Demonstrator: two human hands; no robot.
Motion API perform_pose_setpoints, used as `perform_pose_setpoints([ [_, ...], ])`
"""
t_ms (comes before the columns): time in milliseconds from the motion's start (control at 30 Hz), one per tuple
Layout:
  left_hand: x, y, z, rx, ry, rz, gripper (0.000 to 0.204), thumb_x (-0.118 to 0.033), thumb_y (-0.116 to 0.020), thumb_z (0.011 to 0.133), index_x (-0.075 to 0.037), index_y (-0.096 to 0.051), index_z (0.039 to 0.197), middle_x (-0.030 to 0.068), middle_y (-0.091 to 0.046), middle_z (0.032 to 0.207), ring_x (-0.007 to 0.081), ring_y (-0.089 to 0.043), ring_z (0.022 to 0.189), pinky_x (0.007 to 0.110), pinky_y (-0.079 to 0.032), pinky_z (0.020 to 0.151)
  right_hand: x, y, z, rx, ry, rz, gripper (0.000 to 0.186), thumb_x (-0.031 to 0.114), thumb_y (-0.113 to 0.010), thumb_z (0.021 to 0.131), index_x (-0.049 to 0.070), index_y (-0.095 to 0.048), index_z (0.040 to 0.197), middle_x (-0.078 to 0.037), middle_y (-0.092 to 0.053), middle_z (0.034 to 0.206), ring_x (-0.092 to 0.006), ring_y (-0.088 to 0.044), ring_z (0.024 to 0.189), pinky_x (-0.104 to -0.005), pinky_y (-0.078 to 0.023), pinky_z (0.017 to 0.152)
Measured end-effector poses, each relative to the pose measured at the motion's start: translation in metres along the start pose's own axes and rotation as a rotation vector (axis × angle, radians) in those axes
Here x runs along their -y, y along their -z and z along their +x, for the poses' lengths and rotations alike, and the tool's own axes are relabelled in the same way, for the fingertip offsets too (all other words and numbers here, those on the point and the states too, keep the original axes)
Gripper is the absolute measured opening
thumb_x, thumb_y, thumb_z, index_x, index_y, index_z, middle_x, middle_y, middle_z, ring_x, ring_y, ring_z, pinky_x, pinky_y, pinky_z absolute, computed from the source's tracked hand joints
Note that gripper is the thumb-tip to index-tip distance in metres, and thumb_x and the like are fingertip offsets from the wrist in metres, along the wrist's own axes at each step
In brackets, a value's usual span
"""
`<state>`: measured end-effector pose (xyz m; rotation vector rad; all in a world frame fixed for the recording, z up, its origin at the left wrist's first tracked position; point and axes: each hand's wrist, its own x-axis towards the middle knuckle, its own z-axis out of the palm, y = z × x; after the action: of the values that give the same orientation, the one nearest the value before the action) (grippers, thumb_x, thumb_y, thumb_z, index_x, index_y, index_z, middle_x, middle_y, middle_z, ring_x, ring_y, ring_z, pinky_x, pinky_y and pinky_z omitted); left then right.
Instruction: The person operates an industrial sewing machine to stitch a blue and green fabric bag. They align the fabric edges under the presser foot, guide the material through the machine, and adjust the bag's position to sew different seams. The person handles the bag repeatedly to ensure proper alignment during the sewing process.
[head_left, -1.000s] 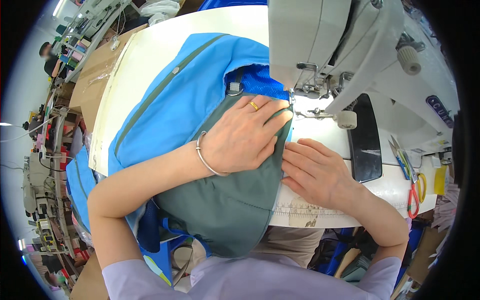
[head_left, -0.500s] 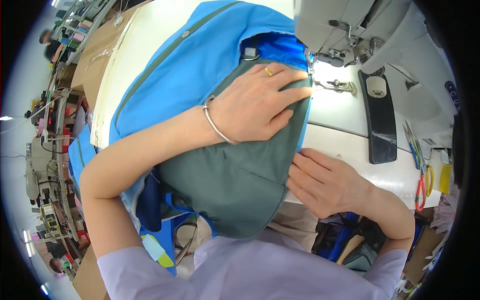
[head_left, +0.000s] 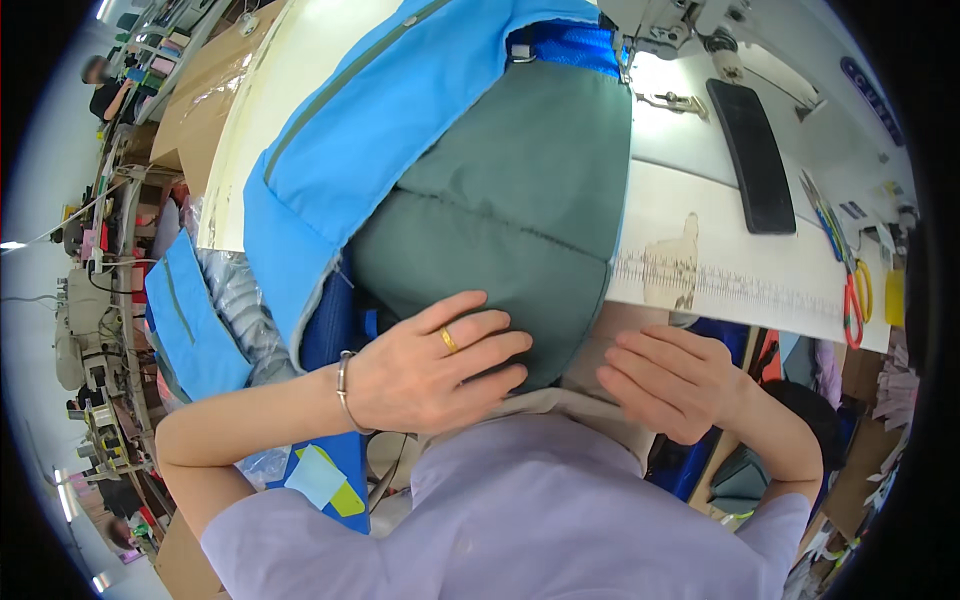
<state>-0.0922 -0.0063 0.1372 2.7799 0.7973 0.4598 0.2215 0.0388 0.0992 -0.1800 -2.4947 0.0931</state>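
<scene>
A large bag-like piece of grey-green fabric, joined to bright blue fabric, lies across the sewing machine bed. Its right edge runs up to the machine's presser foot. On the near part of the grey-green cloth rests my left hand, open, fingers spread and slightly bent, its thumb hidden. My right hand hovers just right of the cloth's near corner, apart from it. Its fingers are loosely bent, nothing visible in them, with the thumb out of sight. A mesh-like blue panel shows beside the needle area.
Right of the needle lie a black pad and scissors with red and yellow handles. A ruler scale marks the white table's front edge. Blue cut pieces and plastic wrap hang at the left. Two other people are far left.
The cloth shows more of its near part, and the view has shifted. My left hand has drawn back from beside the needle to the near edge. My right hand has let go of the fabric's edge.
</scene>
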Motion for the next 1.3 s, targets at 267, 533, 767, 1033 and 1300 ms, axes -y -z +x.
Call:
perform_pose_setpoints([
  [267,-0.005,-0.009,-0.023,-0.111,0.090,0.046,0.041,-0.002,-0.066,0.076,-0.002,-0.069,0.117,0.0154,-0.065,0.129,0.0344,-0.060,0.120,0.055,-0.045,0.109,0.032,-0.059,0.027,0.146,0.010,-0.243,0.029,0.016,-0.064,0.087,0.001,-0.075,0.109,-0.013,-0.067,0.128,-0.0292,-0.057,0.131,-0.0478,-0.049,0.108],
  [533,0.012,0.038,-0.033,-0.233,0.459,-0.470,0.047,-0.033,-0.047,0.103,0.004,-0.064,0.127,0.0228,-0.068,0.121,0.0397,-0.065,0.108,0.041,-0.051,0.095,0.039,-0.027,0.067,-0.339,-0.655,0.544,0.013,0.009,-0.068,0.094,-0.002,-0.066,0.101,-0.010,-0.067,0.106,-0.0193,-0.064,0.093,-0.0323,-0.053,0.080],
  [767,0.013,0.087,0.028,-0.008,0.549,-0.324,0.024,-0.007,-0.064,0.084,-0.002,-0.070,0.106,0.0215,-0.069,0.088,0.0397,-0.066,0.077,0.043,-0.051,0.068,0.023,-0.013,0.064,-0.242,-0.752,0.754,0.019,0.003,-0.063,0.095,-0.003,-0.065,0.113,-0.013,-0.065,0.110,-0.0189,-0.063,0.097,-0.0295,-0.051,0.083],
  [1033,0.083,0.044,0.126,-0.221,0.257,0.358,0.027,0.007,-0.057,0.073,-0.004,-0.060,0.097,0.0154,-0.065,0.099,0.0366,-0.064,0.095,0.047,-0.052,0.079,-0.101,-0.012,0.042,-0.102,-0.455,-0.093,0.039,-0.004,-0.062,0.076,-0.002,-0.068,0.115,-0.017,-0.064,0.126,-0.0343,-0.060,0.121,-0.0422,-0.053,0.100],
  [1300,0.154,-0.013,0.151,-0.082,0.162,0.137,0.036,0.005,-0.058,0.067,0.001,-0.059,0.102,0.0220,-0.053,0.142,0.0429,-0.051,0.131,0.050,-0.044,0.109,-0.127,-0.017,0.036,0.029,-0.258,-0.124,0.024,0.008,-0.068,0.071,-0.002,-0.072,0.092,-0.017,-0.066,0.113,-0.0317,-0.062,0.111,-0.0395,-0.053,0.094],
])
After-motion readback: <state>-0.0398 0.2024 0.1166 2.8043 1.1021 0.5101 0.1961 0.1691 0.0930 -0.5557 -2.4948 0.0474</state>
